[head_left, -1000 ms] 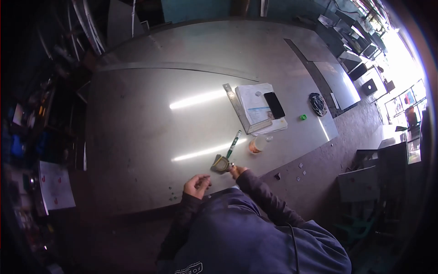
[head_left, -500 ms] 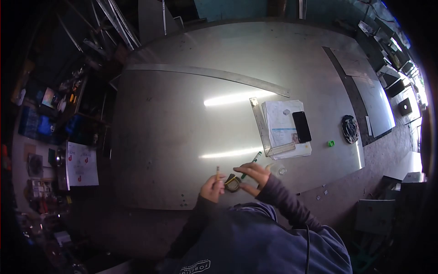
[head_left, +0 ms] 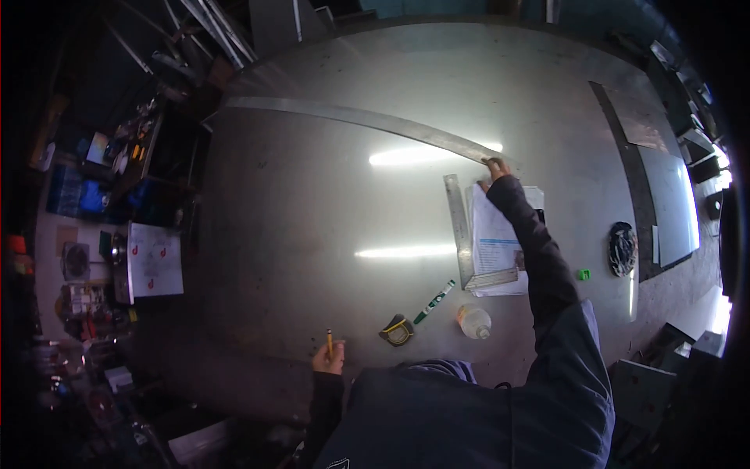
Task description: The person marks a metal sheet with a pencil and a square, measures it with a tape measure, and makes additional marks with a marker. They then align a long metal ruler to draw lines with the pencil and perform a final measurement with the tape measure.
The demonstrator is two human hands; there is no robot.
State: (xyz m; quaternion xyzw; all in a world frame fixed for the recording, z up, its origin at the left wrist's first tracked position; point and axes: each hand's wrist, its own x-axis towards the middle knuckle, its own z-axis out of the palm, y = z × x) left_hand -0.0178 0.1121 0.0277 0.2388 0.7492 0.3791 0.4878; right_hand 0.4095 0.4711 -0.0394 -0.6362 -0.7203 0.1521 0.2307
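My left hand (head_left: 329,359) is closed around a short yellow pencil (head_left: 330,341), held upright near the table's front edge. My right hand (head_left: 497,167) reaches out over the papers, its fingers closed on the near right end of a long flat metal strip (head_left: 367,119). Below that hand a metal square (head_left: 459,234) lies along the left side of the stacked papers (head_left: 494,223). Between me and the square are a tape measure (head_left: 397,331), a green-and-white marker (head_left: 434,302) and a clear bottle (head_left: 473,321) lying on its side. My right sleeve covers most of a black phone (head_left: 540,214).
The large metal-topped table (head_left: 297,211) fills the middle. On its right are a small green object (head_left: 583,274), a dark coiled bundle (head_left: 622,248) and sheet pieces (head_left: 668,195). Shelves with tools stand left, beside a white sheet with red marks (head_left: 155,260).
My right hand has left the tape measure and marker and stretched forward to the metal strip's end. My left hand has moved left and toward me, still with the pencil. The view has shifted.
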